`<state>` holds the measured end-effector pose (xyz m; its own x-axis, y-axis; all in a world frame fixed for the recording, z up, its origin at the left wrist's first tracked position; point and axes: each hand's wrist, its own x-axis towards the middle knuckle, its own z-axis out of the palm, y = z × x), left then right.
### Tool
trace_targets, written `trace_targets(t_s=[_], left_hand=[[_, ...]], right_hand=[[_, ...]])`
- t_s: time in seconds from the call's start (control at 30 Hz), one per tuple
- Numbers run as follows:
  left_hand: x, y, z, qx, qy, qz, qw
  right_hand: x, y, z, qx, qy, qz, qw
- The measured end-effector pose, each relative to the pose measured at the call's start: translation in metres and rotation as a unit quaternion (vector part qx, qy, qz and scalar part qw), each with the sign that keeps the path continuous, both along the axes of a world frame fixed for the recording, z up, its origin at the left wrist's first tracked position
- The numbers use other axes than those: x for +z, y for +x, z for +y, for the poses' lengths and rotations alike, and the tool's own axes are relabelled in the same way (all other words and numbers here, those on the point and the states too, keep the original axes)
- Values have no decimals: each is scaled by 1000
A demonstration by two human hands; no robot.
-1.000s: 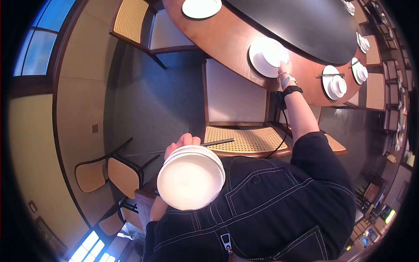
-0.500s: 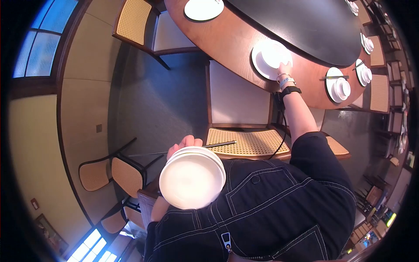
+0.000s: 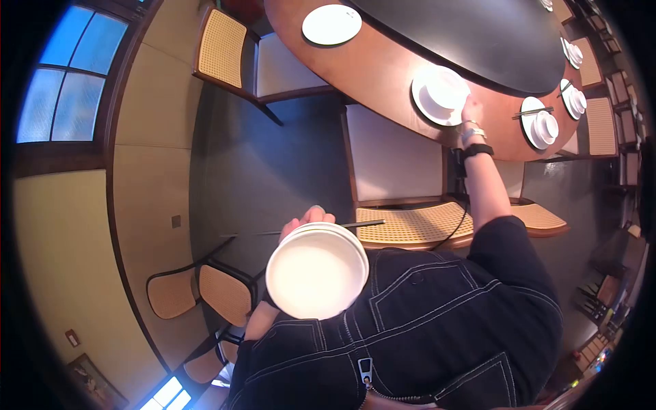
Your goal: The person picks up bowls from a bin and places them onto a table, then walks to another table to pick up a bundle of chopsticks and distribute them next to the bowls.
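Note:
A stack of white bowls [image 3: 316, 273] is held close to my body by my left hand [image 3: 311, 217], whose fingers curl at its far rim. Dark chopsticks [image 3: 363, 223] stick out to the right beside that hand. Over the round wooden table, my right hand [image 3: 471, 109] is at the right edge of a white plate [image 3: 425, 102] with a white bowl [image 3: 447, 87] on it. The fingers of my right hand are blurred, and their grip is hard to make out.
The wooden table [image 3: 383, 82] carries a black turntable [image 3: 478, 41], a lone white plate [image 3: 332, 25] and, at right, a plate with bowls [image 3: 545, 127] and chopsticks. A cane-backed chair [image 3: 417, 225] stands between me and the table. More chairs are at left.
My right hand has shifted from the bowl's near side to the plate's right edge. The whole view has moved slightly, and the held stack appears farther right.

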<state>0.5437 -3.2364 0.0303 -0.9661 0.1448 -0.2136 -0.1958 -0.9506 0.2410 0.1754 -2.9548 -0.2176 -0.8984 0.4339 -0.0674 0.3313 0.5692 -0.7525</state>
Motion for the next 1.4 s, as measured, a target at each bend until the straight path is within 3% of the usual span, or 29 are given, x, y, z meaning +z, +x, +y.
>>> trace_targets(t_s=[0.07,0.13,0.17,0.2,0.23,0.27,0.3,0.33,0.37,0.43,0.53,0.57,0.67,0.73,0.83,0.87,0.9,0.97,1.13,1.23,1.27,1.33,1.37,1.4], left_hand=[[-11,-4,-25,-19,10,24,999],[-16,-3,-45,-19,11,53,998],[-17,-2,-60,-26,5,64,998],[-18,0,-75,-57,28,74,995],[-17,1,-90,-90,52,84,991],[-16,8,-105,-92,69,50,992],[-15,13,-122,-99,70,62,991],[-12,18,-141,-130,68,61,987],[-10,24,-159,-158,66,59,983],[-4,39,-193,-183,65,66,979],[12,58,-232,-177,-2,-68,982],[13,60,-243,-180,-2,-66,981],[24,64,-271,-214,78,-89,970],[44,62,-281,-153,34,-127,980],[17,66,-305,-80,63,-193,976],[17,62,-314,-101,193,-152,964],[17,58,-322,-101,193,-139,966],[16,51,-335,-112,79,-95,986],[-3,12,-366,-73,121,-98,985],[-30,-28,-387,-100,-49,112,987],[-34,-45,-392,-98,-51,110,988],[-27,-88,-401,-79,51,-26,995],[-21,-104,-406,-61,215,-154,962],[-6,-125,-405,-36,-16,-85,996]], right_hand=[[33,-1,-11,58,6,23,998],[133,46,-46,185,-85,13,979],[196,82,-79,261,-142,-7,955],[246,124,-112,376,-253,39,890],[293,166,-145,427,-193,21,883],[328,214,-182,480,-240,-42,843],[337,240,-211,622,-168,48,763],[362,267,-234,690,-50,-45,721],[363,291,-258,728,-18,6,686],[353,323,-300,708,17,92,700],[358,333,-345,699,33,106,707],[360,338,-356,703,59,111,700],[361,347,-387,705,90,121,693],[357,347,-407,705,101,130,690],[355,339,-431,715,110,160,671],[357,334,-438,724,107,153,664],[360,330,-445,734,103,146,656],[362,320,-458,736,102,160,650],[365,274,-491,733,125,218,632],[369,231,-504,741,84,224,627],[369,212,-508,741,61,233,627],[367,169,-512,731,20,225,644],[366,146,-513,718,-17,217,661],[372,123,-512,689,-65,217,688]])
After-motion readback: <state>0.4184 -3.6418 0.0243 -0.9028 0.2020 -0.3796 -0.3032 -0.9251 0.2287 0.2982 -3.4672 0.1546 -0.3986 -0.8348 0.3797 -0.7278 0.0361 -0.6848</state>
